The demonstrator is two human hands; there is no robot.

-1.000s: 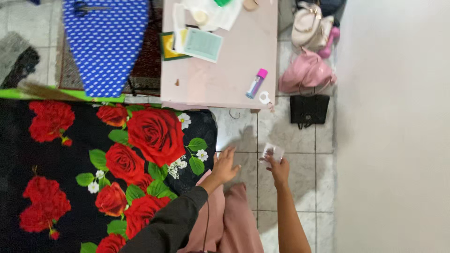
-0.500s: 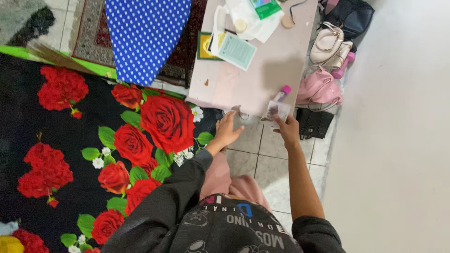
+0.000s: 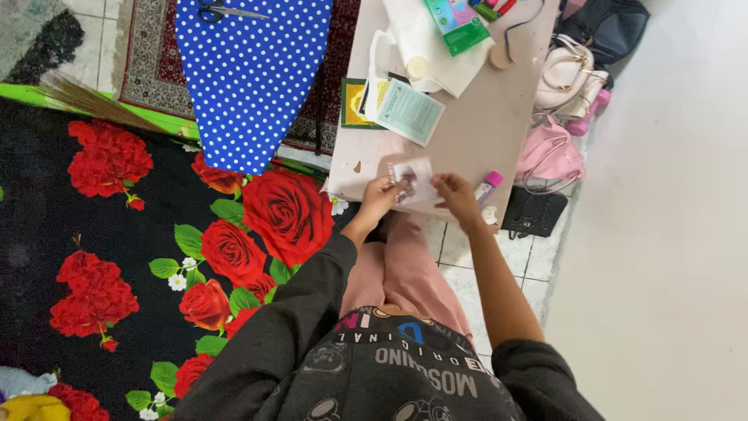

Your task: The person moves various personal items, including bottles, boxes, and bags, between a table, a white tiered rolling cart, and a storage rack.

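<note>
Clear, crinkly plastic packet (image 3: 413, 181) is pinched at opposite edges by left hand (image 3: 379, 195) and right hand (image 3: 454, 195); judged light, limp, slippery, best gripped at corners.

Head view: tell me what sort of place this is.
Probably a room in a home, likely a bedroom: a black rose-print bedspread, a polka-dot ironing board, and handbags on the tiled floor beside a low pink table.

You get bright, even daylight; the white wall (image 3: 670, 234) at 3 o'clock washes out, and your hands (image 3: 421, 191) are slightly motion-blurred.
</note>
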